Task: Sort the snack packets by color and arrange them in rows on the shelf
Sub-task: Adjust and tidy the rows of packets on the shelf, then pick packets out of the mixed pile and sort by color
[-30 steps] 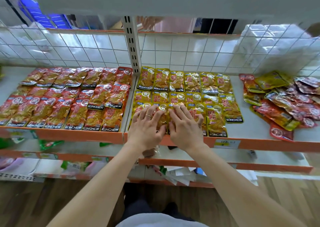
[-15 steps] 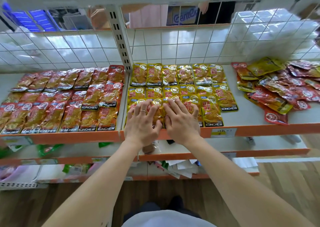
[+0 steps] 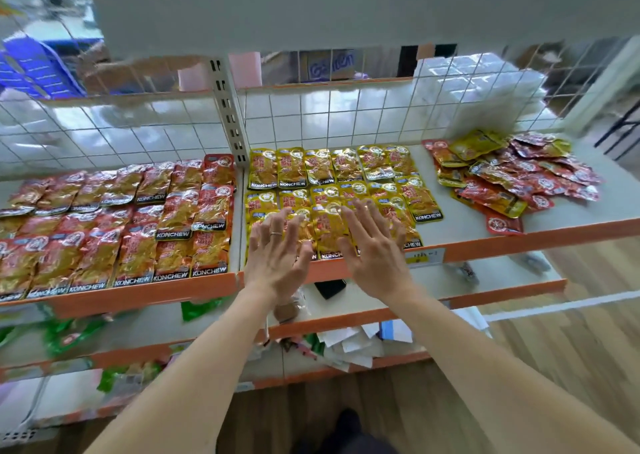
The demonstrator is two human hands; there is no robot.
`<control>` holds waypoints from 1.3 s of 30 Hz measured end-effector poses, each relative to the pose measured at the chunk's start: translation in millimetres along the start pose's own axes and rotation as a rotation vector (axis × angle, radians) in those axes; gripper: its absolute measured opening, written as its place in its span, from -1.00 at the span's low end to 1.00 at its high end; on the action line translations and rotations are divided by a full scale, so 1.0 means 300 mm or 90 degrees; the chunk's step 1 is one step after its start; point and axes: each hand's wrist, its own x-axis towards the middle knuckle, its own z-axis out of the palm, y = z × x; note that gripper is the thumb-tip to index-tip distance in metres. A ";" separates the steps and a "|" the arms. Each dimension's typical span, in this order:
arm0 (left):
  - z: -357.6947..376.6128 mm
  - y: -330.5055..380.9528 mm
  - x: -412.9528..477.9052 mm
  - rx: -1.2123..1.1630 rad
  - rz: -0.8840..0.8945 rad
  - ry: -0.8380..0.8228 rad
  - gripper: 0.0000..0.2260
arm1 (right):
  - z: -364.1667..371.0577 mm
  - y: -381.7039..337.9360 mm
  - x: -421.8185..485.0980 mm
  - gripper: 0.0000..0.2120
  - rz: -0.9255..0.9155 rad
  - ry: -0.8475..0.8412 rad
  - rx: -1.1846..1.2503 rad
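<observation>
Lettering in white, KONCHEW, runs along the dark bottom strip of nearly every packet in the head view; the red print above it is too small for me to read. The yellow packets (image 3: 346, 176) lie flat in three overlapping rows on the right bay of the shelf (image 3: 485, 242), and the red packets (image 3: 138, 218) fill the left bay in rows of their own, past the upright post (image 3: 230, 114). Further right on the same board sits a mixed pile (image 3: 512, 176) of red and yellow ones, unsorted. A yellow price label (image 3: 424, 256) is stuck to the orange front edge, its handwriting illegible.

My left hand (image 3: 277, 259), with a ring (image 3: 276, 234) on one finger, and my right hand (image 3: 374, 256) are both spread flat with straight fingers over the front yellow row, gripping nothing; I cannot tell whether the palms touch the foil.

The shelf board is pale with an orange lip and a wire grid (image 3: 346, 114) behind. A lower shelf (image 3: 485, 287) carries green packets (image 3: 201, 308), with loose papers (image 3: 349, 346) on the shelf beneath it, above a wooden floor (image 3: 554, 349). A blue crate (image 3: 31, 69) shows through the grid at the left.

Half a second ago my hands lay side by side, almost touching; now they have parted, and a yellow packet shows between them.
</observation>
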 end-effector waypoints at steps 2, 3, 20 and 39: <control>-0.006 0.015 0.008 -0.008 0.005 0.013 -0.37 | -0.044 0.010 -0.034 -0.41 0.033 0.019 0.002; -0.012 0.039 0.018 -0.010 0.019 0.021 -0.39 | -0.064 0.021 -0.049 -0.42 0.060 0.024 0.009; -0.029 0.635 0.044 -0.063 0.267 0.141 -0.53 | -0.438 0.381 -0.215 -0.50 0.195 0.176 0.039; 0.161 1.298 0.234 -0.058 0.189 0.088 -0.42 | -0.777 1.053 -0.289 -0.46 0.226 0.162 0.060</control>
